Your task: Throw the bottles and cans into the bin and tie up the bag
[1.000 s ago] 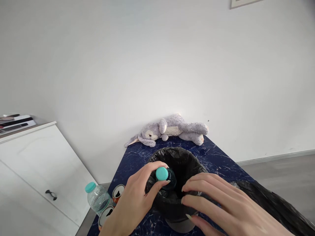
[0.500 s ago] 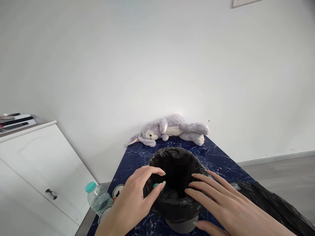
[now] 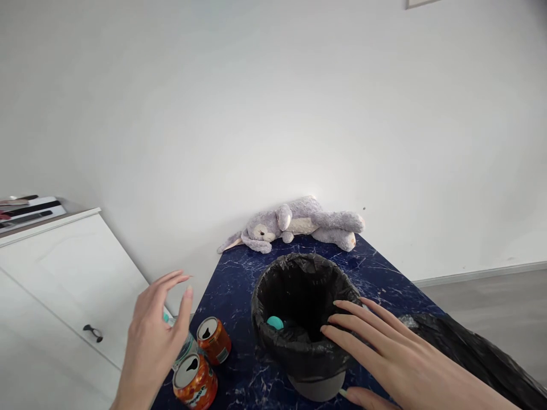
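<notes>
A grey trash bin [image 3: 317, 389] lined with a black bag [image 3: 307, 360] stands on the blue marbled table. A teal bottle cap [image 3: 275, 323] shows inside its mouth. My right hand [image 3: 376, 341] holds the bin's right side, fingers over the rim and thumb low outside. At the left, my left hand [image 3: 156, 327] is raised with fingers and thumb apart, holding nothing. Partly hidden behind it is a clear plastic bottle [image 3: 187, 347] with a teal cap. Two opened orange drink cans, one farther back [image 3: 214, 340] and one nearer [image 3: 195, 382], stand right of this hand.
A grey plush rabbit [image 3: 294, 225] lies at the table's far end against the wall. Black plastic bags [image 3: 461, 347] lie at the right edge. A white cabinet [image 3: 64, 285] with a dark handle stands left of the table [image 3: 231, 285].
My left hand has moved left from the bin's mouth to the bottle, uncovering the two cans and the teal cap inside the bin. My right hand stays on the bin.
</notes>
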Available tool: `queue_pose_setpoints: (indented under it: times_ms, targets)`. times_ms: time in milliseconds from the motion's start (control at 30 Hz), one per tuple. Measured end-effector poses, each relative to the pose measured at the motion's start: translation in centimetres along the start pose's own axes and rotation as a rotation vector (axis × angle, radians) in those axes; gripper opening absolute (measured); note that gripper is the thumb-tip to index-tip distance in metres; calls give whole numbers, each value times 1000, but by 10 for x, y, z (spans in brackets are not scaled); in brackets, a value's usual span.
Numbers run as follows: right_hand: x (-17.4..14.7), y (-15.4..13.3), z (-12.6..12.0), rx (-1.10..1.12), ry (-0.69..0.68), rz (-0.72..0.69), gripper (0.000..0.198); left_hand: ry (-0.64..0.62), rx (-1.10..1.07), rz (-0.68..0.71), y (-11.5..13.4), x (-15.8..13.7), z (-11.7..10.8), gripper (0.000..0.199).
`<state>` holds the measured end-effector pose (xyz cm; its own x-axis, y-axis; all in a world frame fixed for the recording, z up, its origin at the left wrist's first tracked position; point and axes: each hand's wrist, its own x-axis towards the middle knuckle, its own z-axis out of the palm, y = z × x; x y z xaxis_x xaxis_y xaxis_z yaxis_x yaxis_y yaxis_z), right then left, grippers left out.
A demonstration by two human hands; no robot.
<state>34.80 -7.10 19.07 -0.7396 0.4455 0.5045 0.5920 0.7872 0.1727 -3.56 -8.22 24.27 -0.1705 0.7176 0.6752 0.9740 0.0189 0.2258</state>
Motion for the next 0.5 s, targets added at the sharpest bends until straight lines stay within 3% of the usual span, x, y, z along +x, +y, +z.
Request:
queue_pose_setpoints:
  times_ms: [133,267,367,500]
  targets:
    - [0,-1,0,-21,7,-17,56,-22,187,-20,-58,0,1,59]
    - [-1,1,-1,-15,15,-12,56,-142,324,-106,-99,-7,5,68]
    - [-3,2,-1,0,15,-7,56,-215,347,-142,-113,-14,8,65]
    - [-6,2,0,55,25,10,56,-294,297,-186,-111,-20,8,61]
